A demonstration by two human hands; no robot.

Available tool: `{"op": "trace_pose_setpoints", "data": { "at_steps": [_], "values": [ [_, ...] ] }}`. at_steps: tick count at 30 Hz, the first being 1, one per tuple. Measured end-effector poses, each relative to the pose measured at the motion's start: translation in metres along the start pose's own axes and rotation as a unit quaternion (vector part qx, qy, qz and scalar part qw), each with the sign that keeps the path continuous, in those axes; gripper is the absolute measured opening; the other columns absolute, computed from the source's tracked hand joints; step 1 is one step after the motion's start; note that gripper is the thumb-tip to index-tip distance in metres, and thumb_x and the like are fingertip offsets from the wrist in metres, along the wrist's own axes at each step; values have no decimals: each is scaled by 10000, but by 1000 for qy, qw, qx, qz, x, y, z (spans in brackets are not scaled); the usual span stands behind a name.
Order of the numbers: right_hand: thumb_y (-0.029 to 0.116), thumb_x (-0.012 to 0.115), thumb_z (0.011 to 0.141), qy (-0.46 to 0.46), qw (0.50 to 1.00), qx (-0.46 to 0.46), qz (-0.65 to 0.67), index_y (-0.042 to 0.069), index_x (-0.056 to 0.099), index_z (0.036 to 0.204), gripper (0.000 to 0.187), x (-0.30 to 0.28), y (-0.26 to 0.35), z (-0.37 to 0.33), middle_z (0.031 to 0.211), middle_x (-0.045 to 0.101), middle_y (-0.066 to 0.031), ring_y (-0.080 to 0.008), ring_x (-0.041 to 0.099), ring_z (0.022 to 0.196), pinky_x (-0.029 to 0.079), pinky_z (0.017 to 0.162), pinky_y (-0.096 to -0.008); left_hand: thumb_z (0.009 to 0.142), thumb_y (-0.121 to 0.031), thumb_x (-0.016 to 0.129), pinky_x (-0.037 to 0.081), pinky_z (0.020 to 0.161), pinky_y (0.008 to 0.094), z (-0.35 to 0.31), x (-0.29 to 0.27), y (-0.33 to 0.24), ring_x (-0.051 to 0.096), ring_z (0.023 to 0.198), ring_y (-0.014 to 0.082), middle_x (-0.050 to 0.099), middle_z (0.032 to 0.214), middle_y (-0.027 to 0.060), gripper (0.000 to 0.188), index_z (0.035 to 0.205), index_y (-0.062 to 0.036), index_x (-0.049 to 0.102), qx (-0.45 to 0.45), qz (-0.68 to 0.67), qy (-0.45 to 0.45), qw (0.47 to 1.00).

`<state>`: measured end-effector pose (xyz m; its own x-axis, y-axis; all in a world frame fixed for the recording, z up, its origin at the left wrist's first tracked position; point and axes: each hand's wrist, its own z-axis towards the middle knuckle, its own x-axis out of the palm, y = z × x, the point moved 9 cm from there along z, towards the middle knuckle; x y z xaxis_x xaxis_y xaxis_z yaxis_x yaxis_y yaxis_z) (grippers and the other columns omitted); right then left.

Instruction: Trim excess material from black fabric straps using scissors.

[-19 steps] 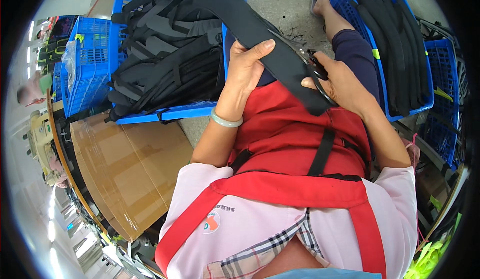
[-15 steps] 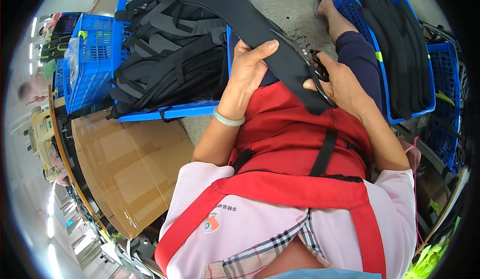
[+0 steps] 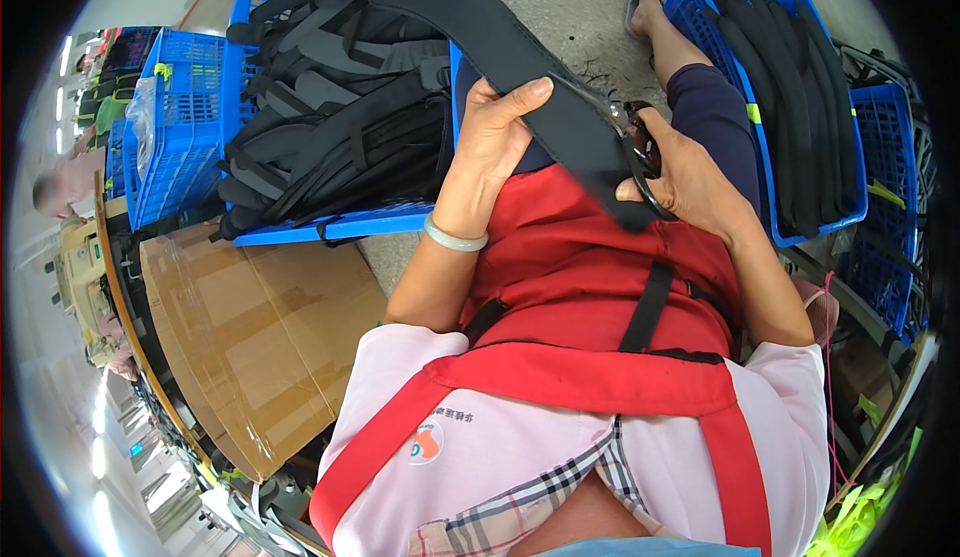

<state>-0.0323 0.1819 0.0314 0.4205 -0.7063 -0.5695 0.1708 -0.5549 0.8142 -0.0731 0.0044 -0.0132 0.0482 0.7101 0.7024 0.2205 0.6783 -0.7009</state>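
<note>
A long padded black shoulder strap [image 3: 575, 135] lies slantwise in front of me, its upper part over the pile in the blue crate and its lower end above my red apron [image 3: 590, 277]. My left hand [image 3: 498, 129] pinches its middle, thumb on top. The fingers of my right hand [image 3: 695, 179] are through the dark handles of a pair of scissors [image 3: 640, 147]. The scissors' blades lie along the strap's right edge, pointing away from me; I cannot tell whether they touch a thread there. The strap's lower end is blurred beside my right thumb.
A blue crate [image 3: 330, 229] heaped with black straps [image 3: 345, 137] stands at the left, next to a cardboard box [image 3: 250, 337]. Another blue crate [image 3: 845, 222] at the right holds long black padded pieces [image 3: 790, 117]. Dark scraps [image 3: 598, 75] litter the floor between.
The scissors and my right hand have shifted very slightly, and the strap's lower end has moved a little. My left hand keeps its hold on the strap.
</note>
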Motion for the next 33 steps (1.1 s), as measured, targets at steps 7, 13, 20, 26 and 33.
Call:
{"op": "trace_pose_setpoints", "data": {
  "at_steps": [7, 13, 20, 26, 33],
  "values": [
    [544, 727, 739, 40, 998, 41, -24, -36, 512, 990, 667, 11, -5, 6, 695, 574, -230, -418, 610, 726, 462, 635, -437, 808, 16, 708, 543, 829, 320, 0, -2, 6, 665, 863, 164, 692, 918, 55, 152, 939, -55, 680, -22, -64, -18, 998],
    [518, 726, 754, 28, 999, 37, -9, -42, 528, 936, 621, 11, 1, 8, 675, 570, -222, -402, 590, 665, 456, 599, -417, 809, 14, 707, 535, 847, 328, -3, -5, 5, 662, 883, 167, 691, 936, 55, 158, 946, -61, 681, -3, -36, 1, 999],
    [463, 754, 752, -8, 998, 58, 9, -28, 544, 894, 553, 2, -16, 6, 690, 575, -206, -371, 537, 627, 448, 602, -398, 824, 17, 694, 533, 835, 313, 2, 12, -8, 661, 863, 167, 693, 922, 55, 116, 922, -43, 685, -21, -92, -8, 996],
    [445, 748, 769, -11, 997, 67, 31, -24, 531, 920, 538, 10, -12, 7, 726, 586, -222, -400, 570, 680, 454, 633, -416, 817, 30, 697, 538, 801, 306, 8, -1, 3, 661, 831, 156, 692, 908, 54, 134, 926, -46, 681, -10, -23, 5, 1000],
    [486, 737, 762, -21, 998, 60, 20, -27, 530, 915, 574, 12, -10, 12, 741, 591, -242, -424, 585, 714, 460, 648, -428, 822, 35, 670, 540, 905, 375, 6, -2, 6, 668, 923, 202, 690, 949, 73, 180, 974, -60, 669, 4, -7, 16, 1000]
  ]
}}
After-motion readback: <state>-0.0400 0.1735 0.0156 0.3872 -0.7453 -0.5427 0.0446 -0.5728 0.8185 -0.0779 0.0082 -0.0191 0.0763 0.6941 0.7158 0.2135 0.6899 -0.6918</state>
